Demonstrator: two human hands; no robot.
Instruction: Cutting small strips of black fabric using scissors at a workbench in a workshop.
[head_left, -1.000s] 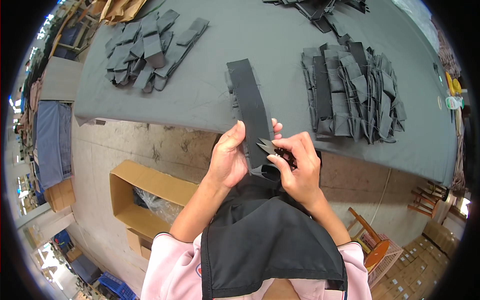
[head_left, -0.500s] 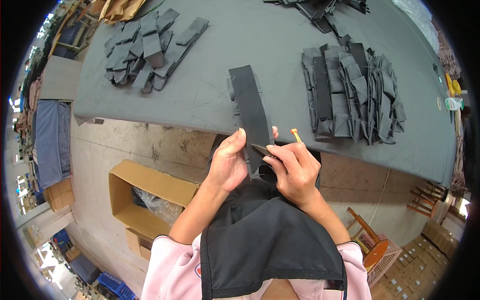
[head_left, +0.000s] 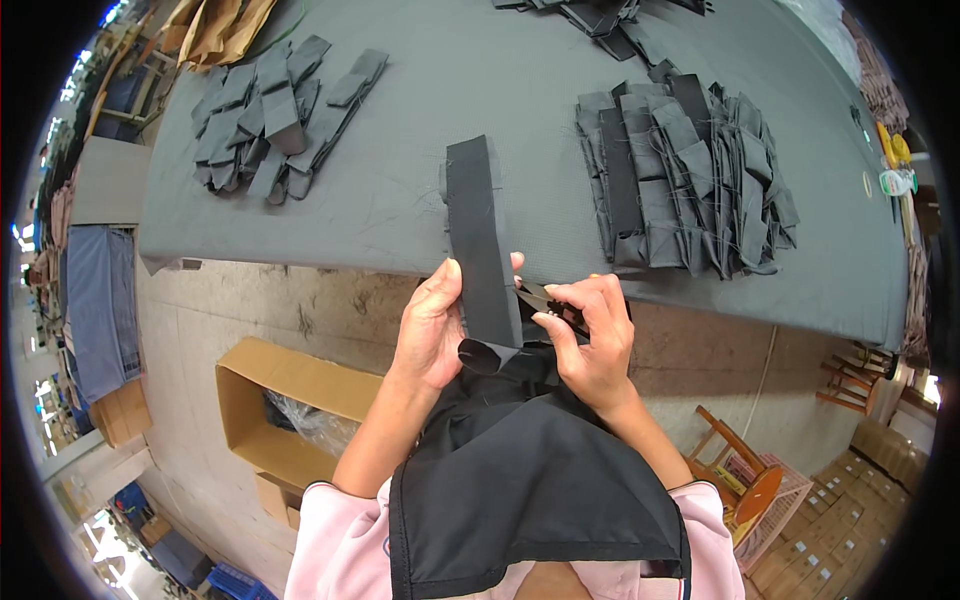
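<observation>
Left hand (head_left: 430, 328) pinches a dark fabric strip (head_left: 474, 230) between thumb and fingers, at the tabletop's (head_left: 385, 215) near edge. Right hand (head_left: 597, 335) closes on thread snips (head_left: 540, 298), blade tips at the strip's right edge. Pile of folded grey strips (head_left: 268, 128) lies far left; bundle of dark strips (head_left: 680, 180), right.

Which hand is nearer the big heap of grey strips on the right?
Right. The right hand is in front of the heap, toward its left end; the left hand is farther left.
</observation>
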